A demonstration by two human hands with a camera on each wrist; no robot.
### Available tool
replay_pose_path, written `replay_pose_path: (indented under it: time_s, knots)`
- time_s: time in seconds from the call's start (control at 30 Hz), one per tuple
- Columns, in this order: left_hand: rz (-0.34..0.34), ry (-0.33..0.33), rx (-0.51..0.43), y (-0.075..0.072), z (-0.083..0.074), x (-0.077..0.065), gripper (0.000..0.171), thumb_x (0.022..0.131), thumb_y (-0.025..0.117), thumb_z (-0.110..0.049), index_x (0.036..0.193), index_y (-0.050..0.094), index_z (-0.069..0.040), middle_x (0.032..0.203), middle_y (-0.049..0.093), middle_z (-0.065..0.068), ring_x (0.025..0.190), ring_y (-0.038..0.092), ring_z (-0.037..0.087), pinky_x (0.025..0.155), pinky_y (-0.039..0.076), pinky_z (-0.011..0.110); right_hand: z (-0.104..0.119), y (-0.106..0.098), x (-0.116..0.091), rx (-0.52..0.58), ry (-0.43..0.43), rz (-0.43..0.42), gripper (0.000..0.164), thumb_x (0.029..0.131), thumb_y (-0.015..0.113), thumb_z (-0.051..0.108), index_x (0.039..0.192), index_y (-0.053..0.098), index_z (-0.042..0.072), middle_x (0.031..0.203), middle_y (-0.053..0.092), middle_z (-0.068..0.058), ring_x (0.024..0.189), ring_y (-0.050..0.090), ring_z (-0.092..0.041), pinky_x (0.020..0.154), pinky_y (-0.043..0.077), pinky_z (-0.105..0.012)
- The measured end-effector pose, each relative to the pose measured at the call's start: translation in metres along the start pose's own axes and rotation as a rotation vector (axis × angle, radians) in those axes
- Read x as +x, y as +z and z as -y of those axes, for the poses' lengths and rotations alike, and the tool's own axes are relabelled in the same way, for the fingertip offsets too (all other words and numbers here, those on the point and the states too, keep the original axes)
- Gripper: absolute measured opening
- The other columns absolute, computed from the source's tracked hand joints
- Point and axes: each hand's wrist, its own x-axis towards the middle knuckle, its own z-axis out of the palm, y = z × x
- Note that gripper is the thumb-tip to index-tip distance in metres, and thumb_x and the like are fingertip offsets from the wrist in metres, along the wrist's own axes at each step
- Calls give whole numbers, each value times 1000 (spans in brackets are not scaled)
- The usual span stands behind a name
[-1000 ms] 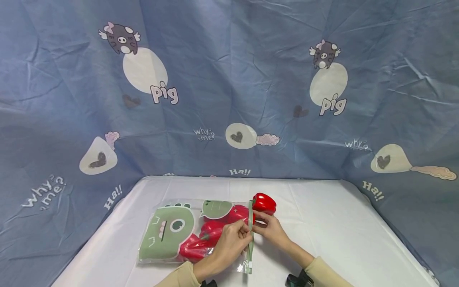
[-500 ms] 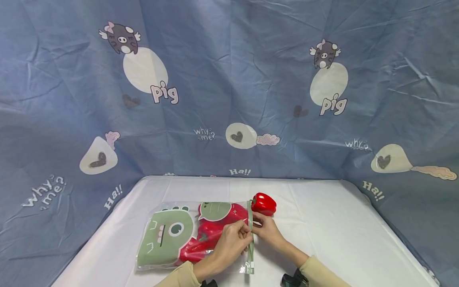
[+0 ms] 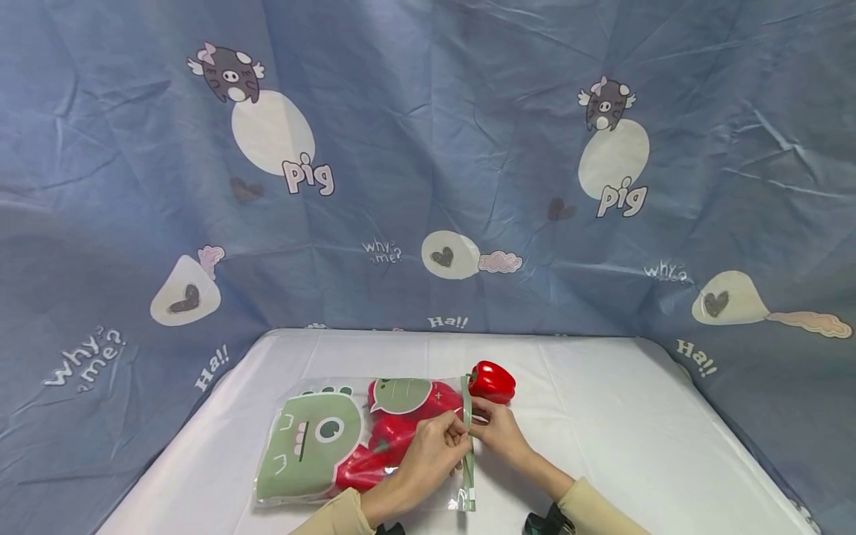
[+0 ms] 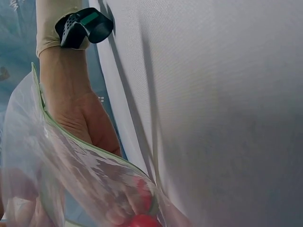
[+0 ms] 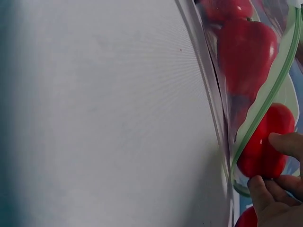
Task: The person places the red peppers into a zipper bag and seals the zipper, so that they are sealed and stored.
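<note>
A clear zip bag [image 3: 314,446] with a green monster print lies on the table, its green-edged mouth facing right. Several red bell peppers [image 3: 394,431] show through the plastic. My left hand [image 3: 431,453] pinches the bag's upper edge at the mouth, thumb against fingers. Reaching into the opening from the right, my right hand [image 3: 498,431] holds a red bell pepper [image 5: 265,151] just inside the green rim, thumb on top and fingers underneath in the right wrist view. The left wrist view shows the right hand's fingers partly behind clear plastic.
Another red bell pepper [image 3: 493,382] lies on the white-covered table [image 3: 602,416], just beyond the bag's mouth and my right hand. A blue printed curtain [image 3: 428,163] hangs behind the table and along both sides.
My right hand has moved slightly left, and the pepper at the mouth has gone inside the rim. The bag's contents and far end shifted a little. My left hand stays at the edge.
</note>
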Motion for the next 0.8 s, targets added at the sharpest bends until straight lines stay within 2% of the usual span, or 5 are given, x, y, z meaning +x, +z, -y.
replay_pose_path:
  time_s: [0.13,0.27,0.37,0.53,0.8]
  knots:
    - [4,1,2,-1,0,0,8,79,60,-2,82,62,-10,60,58,-7,42,51,-4,40,45,19,6,-1,-2,10,22,-8,38,80,69,-5,115,58,-16,113,64,-31,107,62,-46,90,52,-48]
    - [5,-3,2,0,0,0,7,79,60,-3,83,63,-8,61,58,-7,43,51,-4,41,45,19,-18,0,1,7,27,-26,39,80,73,0,115,61,-11,113,66,-26,106,64,-40,89,54,-41]
    - [6,-4,-3,0,1,0,8,79,59,-2,85,65,-3,62,58,-6,43,51,-4,41,46,19,-25,1,1,-10,27,-27,38,81,73,2,116,62,-8,114,66,-24,106,65,-37,89,55,-37]
    - [6,-4,-4,0,1,0,9,79,59,-2,87,65,-3,63,59,-6,44,53,-3,42,46,20,-9,-3,-3,-1,11,-17,37,81,71,-1,115,61,-11,111,66,-25,104,65,-41,89,53,-45]
    - [8,-13,-12,0,0,0,6,80,60,-3,84,65,-5,63,59,-6,44,53,-2,41,46,20,-38,-8,0,-32,-18,-17,39,82,74,8,116,63,-4,110,68,-19,102,68,-29,86,56,-34]
